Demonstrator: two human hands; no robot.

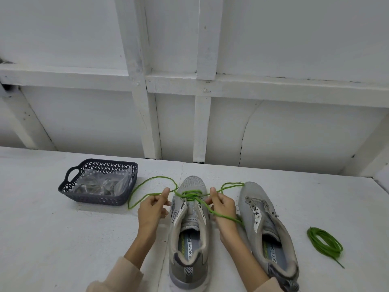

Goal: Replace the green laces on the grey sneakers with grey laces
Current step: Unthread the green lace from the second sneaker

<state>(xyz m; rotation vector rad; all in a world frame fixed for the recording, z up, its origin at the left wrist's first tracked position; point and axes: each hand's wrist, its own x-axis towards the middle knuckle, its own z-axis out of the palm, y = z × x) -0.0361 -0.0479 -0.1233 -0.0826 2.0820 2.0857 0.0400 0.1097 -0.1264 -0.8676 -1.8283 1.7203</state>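
Two grey sneakers stand side by side on the white table, toes pointing away from me. The left sneaker still carries a green lace in its lowest eyelets, with long loose ends trailing to both sides. My left hand pinches the lace's left strand beside the shoe. On the other side, my right hand pinches the right strand, which also drapes over my wrist. The right sneaker has no lace. A coiled green lace lies on the table to its right.
A dark lattice basket at the back left holds clear plastic bags with greyish contents. A white panelled wall rises behind the table. The table's right edge runs near the far right.
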